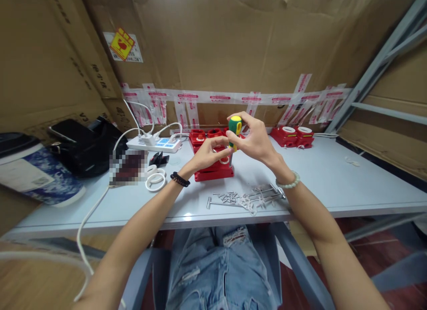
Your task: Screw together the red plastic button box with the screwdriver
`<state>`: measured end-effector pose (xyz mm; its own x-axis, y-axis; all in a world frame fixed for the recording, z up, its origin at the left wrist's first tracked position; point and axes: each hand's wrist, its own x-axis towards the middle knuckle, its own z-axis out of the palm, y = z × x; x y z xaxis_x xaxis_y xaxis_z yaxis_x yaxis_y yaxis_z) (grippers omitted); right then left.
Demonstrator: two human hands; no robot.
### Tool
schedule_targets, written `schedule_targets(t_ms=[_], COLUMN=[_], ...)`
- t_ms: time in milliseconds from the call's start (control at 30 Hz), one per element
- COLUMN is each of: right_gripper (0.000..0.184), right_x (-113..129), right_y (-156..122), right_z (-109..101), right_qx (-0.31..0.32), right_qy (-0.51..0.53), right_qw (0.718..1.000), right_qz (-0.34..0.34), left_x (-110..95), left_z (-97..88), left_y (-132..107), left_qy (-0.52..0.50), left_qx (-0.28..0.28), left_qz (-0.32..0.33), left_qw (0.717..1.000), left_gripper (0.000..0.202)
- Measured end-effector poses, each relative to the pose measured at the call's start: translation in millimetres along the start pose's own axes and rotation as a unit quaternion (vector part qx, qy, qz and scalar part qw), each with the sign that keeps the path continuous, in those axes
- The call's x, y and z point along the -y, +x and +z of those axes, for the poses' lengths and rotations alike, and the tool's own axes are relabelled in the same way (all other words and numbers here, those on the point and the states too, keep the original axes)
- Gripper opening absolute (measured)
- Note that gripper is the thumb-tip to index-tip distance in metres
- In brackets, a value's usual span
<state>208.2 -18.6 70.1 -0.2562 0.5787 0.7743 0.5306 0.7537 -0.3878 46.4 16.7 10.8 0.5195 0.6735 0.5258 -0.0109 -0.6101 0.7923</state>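
My right hand (254, 140) grips a short screwdriver (234, 128) with a green and yellow handle, held upright, tip down. Its tip points into a red plastic part (213, 168) that stands on the grey table (333, 176). My left hand (209, 153) rests on top of that red part, fingers steadying it beside the screwdriver shaft. A white ring on the part shows just under the fingers. A pile of metal screws and bolts (247, 196) lies in front of the part, near my right wrist.
More red parts (292, 136) stand at the back right and behind the hands (200, 135). White rings (155, 180) lie left of the part. A white power strip (154, 143), a black bag (85, 145) and a blue-white bundle (33, 174) occupy the left. Cardboard walls surround the table.
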Motion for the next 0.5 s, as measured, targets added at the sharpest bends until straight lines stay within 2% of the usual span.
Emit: schedule_targets(t_ms=[133,233,333,500], right_gripper=[0.022,0.022,0.022,0.026], right_x=[3,3,1,-1], right_y=[-1,-1,0,1], right_z=[0,-1,-2,-3], right_qx=[0.014,0.011,-0.008,-0.029], right_qy=[0.011,0.016,0.018,0.021], right_qw=[1.0,1.0,1.0,0.999], right_qz=[-0.003,-0.006,-0.011,0.005], left_x=[1,-2,-7,-15], left_z=[2.7,4.4,5.7,5.6], left_y=[1,1,0,-4], left_qy=[0.023,0.042,0.072,0.18], left_qx=[-0.074,-0.054,-0.033,-0.012], left_qz=[0.002,-0.008,0.014,0.039], left_qw=[0.997,0.998,0.997,0.983], left_gripper=[0.038,0.036,0.031,0.038])
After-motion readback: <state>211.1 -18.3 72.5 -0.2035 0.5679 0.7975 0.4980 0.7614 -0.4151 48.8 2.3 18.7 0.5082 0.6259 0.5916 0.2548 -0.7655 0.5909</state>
